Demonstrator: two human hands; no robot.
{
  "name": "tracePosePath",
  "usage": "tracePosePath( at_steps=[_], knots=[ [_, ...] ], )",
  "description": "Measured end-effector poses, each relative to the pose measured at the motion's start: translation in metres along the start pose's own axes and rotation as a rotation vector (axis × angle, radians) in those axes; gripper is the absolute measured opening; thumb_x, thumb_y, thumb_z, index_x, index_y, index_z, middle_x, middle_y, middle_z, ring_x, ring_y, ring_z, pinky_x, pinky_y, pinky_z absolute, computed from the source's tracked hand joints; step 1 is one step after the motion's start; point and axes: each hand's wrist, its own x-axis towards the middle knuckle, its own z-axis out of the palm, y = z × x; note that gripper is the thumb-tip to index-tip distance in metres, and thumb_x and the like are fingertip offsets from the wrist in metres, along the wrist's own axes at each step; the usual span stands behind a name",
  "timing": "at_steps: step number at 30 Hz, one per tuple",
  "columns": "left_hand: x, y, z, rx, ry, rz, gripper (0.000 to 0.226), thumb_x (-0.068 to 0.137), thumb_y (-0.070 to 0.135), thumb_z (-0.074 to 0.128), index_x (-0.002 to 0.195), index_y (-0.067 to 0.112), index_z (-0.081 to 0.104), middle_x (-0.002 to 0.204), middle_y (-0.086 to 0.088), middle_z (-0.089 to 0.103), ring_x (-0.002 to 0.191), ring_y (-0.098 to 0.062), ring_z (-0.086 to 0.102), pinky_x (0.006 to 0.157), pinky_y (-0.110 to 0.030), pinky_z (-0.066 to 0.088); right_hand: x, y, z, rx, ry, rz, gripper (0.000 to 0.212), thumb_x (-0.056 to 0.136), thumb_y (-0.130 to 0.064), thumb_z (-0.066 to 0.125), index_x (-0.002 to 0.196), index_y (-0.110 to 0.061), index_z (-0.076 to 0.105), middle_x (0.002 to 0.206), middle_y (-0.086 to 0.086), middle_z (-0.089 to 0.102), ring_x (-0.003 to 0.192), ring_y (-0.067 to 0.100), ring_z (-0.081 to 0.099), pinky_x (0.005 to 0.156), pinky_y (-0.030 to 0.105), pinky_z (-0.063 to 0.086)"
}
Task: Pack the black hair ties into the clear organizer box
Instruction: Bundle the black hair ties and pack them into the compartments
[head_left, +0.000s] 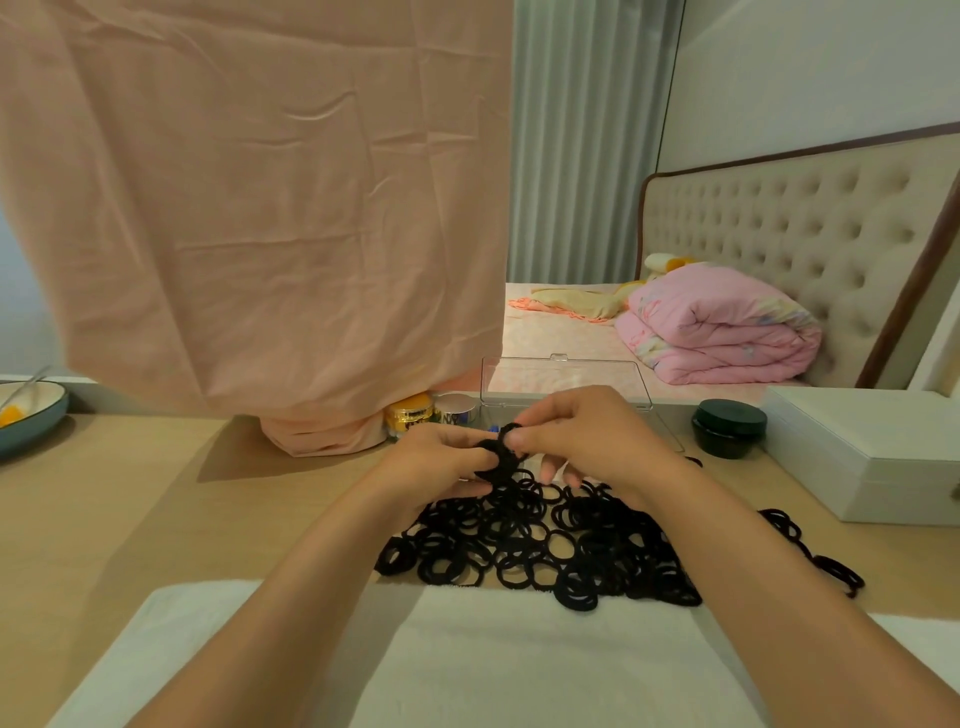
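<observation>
A big heap of black hair ties (545, 545) lies spread on the wooden table, partly over a white towel (467, 649). My left hand (436, 462) and my right hand (582, 436) meet above the heap's far edge, both pinching a small bunch of black hair ties (501, 449) between the fingertips. Just behind my hands stands the clear organizer box (566, 382) with its lid raised upright. My hands hide most of the box's base, so its contents cannot be made out.
A pink cloth (260, 208) hangs over the table's left half. Behind my hands stand a gold jar (410, 413) and a silver-lidded jar (457, 408). A black jar (729, 427) and a white case (862, 452) sit right; a bowl (31, 415) far left.
</observation>
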Motion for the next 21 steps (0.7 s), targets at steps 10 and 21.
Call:
tracePosePath(
  at_steps=[10, 21],
  knots=[
    [-0.008, 0.005, 0.0, -0.122, -0.273, 0.033, 0.043, 0.08, 0.026, 0.076, 0.119, 0.009, 0.073, 0.118, -0.008, 0.073, 0.111, -0.02, 0.069, 0.098, -0.038, 0.055, 0.008, 0.012, 0.014, -0.224, 0.138, -0.011, 0.011, 0.081, -0.029, 0.083, 0.076, -0.022, 0.077, 0.071, 0.006, 0.076, 0.049, 0.008, 0.063, 0.043, 0.016, 0.041],
    [-0.001, 0.002, -0.004, -0.126, -0.192, -0.017, 0.028, 0.091, -0.002, 0.065, 0.114, 0.009, 0.076, 0.117, -0.01, 0.074, 0.111, -0.025, 0.071, 0.083, -0.028, 0.059, 0.007, 0.011, -0.012, -0.299, 0.031, -0.091, 0.022, 0.087, -0.034, 0.079, 0.108, -0.031, 0.076, 0.096, -0.013, 0.072, 0.077, 0.0, 0.064, 0.065, 0.015, 0.046]
  ],
)
